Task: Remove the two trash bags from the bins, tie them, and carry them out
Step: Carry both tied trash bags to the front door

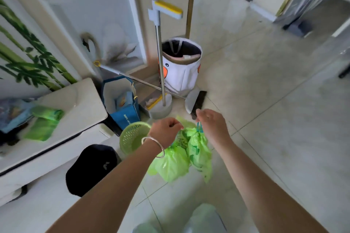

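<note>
Two green bags (pixel 181 157) hang above the floor (pixel 274 119) beside a green bin (pixel 130 136) — left hand (pixel 164 131) pinches the tops, right hand (pixel 212 123) grips the blue drawstring (pixel 199 126).

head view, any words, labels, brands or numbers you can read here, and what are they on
None can be read for certain.
Blue bag: a line of white print, too blurred to read.
Black cap: a small pale logo, no legible letters.
White fabric basket: only an orange and black cartoon face, no text.
Green trash bags: darker green markings, too blurred to read.
</note>
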